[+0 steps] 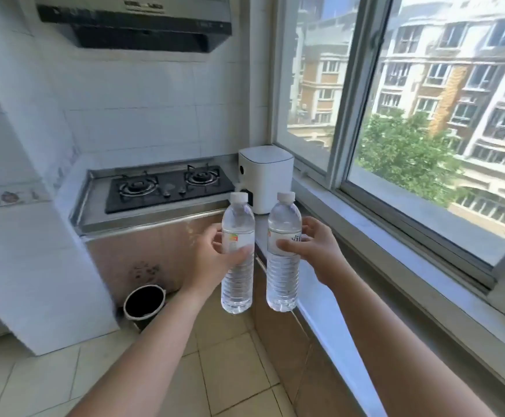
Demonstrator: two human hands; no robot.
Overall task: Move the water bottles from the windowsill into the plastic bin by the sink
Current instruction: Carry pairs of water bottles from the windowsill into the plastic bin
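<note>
- In the kitchen corner, the sliding window (pixel 410 121) took up the whole right side, with apartment blocks and a green tree beyond the glass.
- Below it the windowsill (pixel 401 260) ran along the wall toward me, pale and bare where I could see it.
- High on the tiled wall hung the range hood (pixel 137 22), dark underneath.
- Beneath the hood sat the black two-burner gas stove (pixel 168 188), set into a steel counter (pixel 143 224).
- A white boxy appliance (pixel 264 176) stood at the counter's end, just beside the window frame.
- On the tan floor tiles, a dark round bucket (pixel 145 302) rested against the cabinet front.
- My left hand (pixel 212 260) was closed around the middle of the left water bottle (pixel 237 257), thumb across its label, holding it upright in the air over the floor.
- My right hand (pixel 314 251) was wrapped the same way around the right water bottle (pixel 284 254), also upright, clear of the sill.
- The two bottles were near each other, not touching, both clear, full and white-capped.
</note>
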